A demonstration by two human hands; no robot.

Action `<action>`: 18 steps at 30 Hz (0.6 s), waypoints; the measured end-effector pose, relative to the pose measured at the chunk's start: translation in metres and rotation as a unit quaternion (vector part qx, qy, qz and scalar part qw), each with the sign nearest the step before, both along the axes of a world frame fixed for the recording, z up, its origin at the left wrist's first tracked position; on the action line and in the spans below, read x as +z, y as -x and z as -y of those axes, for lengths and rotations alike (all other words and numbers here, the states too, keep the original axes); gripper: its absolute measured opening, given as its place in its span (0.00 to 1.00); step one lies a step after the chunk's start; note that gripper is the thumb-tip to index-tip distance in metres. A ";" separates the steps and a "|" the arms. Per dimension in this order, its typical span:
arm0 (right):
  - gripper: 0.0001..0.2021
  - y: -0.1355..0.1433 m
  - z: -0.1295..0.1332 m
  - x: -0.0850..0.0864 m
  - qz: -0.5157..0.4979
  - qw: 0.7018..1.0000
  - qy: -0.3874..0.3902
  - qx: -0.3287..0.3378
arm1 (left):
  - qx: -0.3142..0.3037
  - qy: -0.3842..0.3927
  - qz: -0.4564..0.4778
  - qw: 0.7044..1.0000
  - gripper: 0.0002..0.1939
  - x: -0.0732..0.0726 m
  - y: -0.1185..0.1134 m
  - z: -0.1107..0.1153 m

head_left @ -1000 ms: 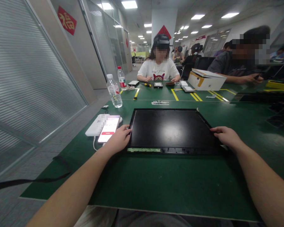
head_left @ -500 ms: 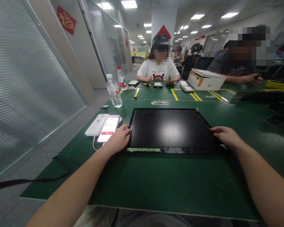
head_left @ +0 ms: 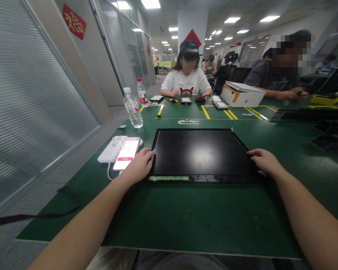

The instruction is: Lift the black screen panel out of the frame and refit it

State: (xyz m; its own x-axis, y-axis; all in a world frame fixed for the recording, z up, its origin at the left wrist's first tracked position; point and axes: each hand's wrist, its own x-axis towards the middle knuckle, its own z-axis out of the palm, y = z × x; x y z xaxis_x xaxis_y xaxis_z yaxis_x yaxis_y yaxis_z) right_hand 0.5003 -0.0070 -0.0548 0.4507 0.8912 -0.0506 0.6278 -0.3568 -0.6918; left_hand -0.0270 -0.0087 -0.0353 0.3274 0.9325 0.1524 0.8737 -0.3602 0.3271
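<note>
A black flat display panel (head_left: 199, 152) lies on the green table (head_left: 202, 217), with a green circuit strip (head_left: 169, 178) along the left part of its near edge. My left hand (head_left: 141, 163) grips the panel's left edge, its fingers over the frame. On the opposite side my right hand (head_left: 264, 161) holds the right edge, fingers together on the rim. A phone (head_left: 126, 153) with a lit screen rests on a white device (head_left: 105, 152) just left of my left hand.
Two bottles, the nearer one clear (head_left: 133, 108), stand at the back left. Thin white scraps (head_left: 188, 122) lie behind the panel. A person (head_left: 186, 80) sits opposite, beside a white box (head_left: 242, 94); another person sits at the right. A black strap (head_left: 30, 216) hangs at the left.
The whole view has shifted slightly, so the scene sits a little further left. Both hands remain on the panel's edges.
</note>
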 end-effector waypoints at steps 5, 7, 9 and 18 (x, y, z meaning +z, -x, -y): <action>0.11 -0.002 0.001 -0.004 -0.021 0.999 -0.048 -0.015 | 0.028 0.003 0.005 1.000 0.30 -0.006 0.002 -0.003; 0.09 -0.004 0.000 -0.008 -0.046 0.995 -0.079 -0.032 | 0.049 0.017 -0.012 0.999 0.29 -0.007 0.003 -0.004; 0.09 -0.005 -0.001 -0.010 -0.068 0.992 -0.096 -0.052 | 0.052 0.023 -0.023 0.998 0.26 -0.009 0.003 -0.006; 0.12 -0.003 0.000 -0.013 -0.032 0.996 -0.085 -0.022 | 0.048 0.047 -0.033 0.997 0.34 -0.004 -0.002 -0.003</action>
State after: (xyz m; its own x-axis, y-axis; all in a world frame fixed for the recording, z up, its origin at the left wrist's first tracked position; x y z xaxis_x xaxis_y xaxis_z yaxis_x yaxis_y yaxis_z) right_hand 0.5032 -0.0065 -0.0677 0.4897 0.8691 0.0705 0.5676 -0.2563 -0.7824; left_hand -0.0255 -0.0054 -0.0393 0.2416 0.9694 0.0432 0.9235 -0.2434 0.2966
